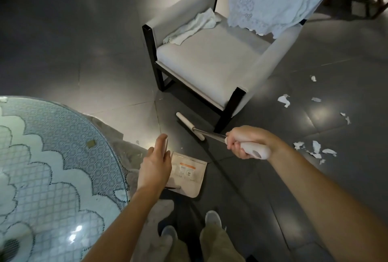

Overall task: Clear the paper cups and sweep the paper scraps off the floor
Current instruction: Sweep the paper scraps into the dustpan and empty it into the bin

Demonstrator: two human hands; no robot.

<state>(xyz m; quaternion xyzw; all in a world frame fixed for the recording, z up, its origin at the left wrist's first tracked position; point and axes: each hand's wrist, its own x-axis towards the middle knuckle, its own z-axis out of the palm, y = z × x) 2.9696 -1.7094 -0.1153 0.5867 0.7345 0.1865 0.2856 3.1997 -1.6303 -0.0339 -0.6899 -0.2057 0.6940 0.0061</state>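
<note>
Right hand [243, 144] grips the broom [189, 125] handle; its shaft runs up-left from the fist to the head, which lies on the floor [84, 62] by the chair [210, 62] leg. Left hand [155, 165] is flat, fingers straight, over the dustpan [189, 175]. Scraps [315, 150] lie right of the broom.

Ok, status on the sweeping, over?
Right hand grips broom; left hand open by dustpan. Paper scraps unswept, off to the right. Chair leg close beside broom head.
</note>
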